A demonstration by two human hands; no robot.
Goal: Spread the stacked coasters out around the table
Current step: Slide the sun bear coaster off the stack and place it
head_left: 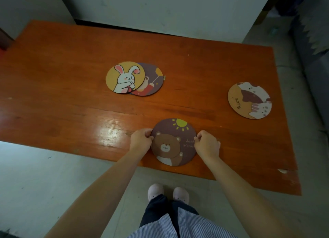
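Glossy orange wooden table (71, 81) bears round coasters; left hand (140, 142) and right hand (207, 145) pinch the bear coaster's (173, 141) opposite edges.

Orange wooden table (71, 74): round bear coaster (173, 142) lying near front edge; round rabbit coaster (124, 77) overlapping balloon-bear coaster (153, 81), possibly others, mid-table; round cat coaster (249, 100) lying right.

Glossy orange wooden table (62, 74), bear coaster (175, 145) near front edge, rabbit coaster (124, 77) overlapping balloon coaster (154, 81), cat coaster (249, 100) right
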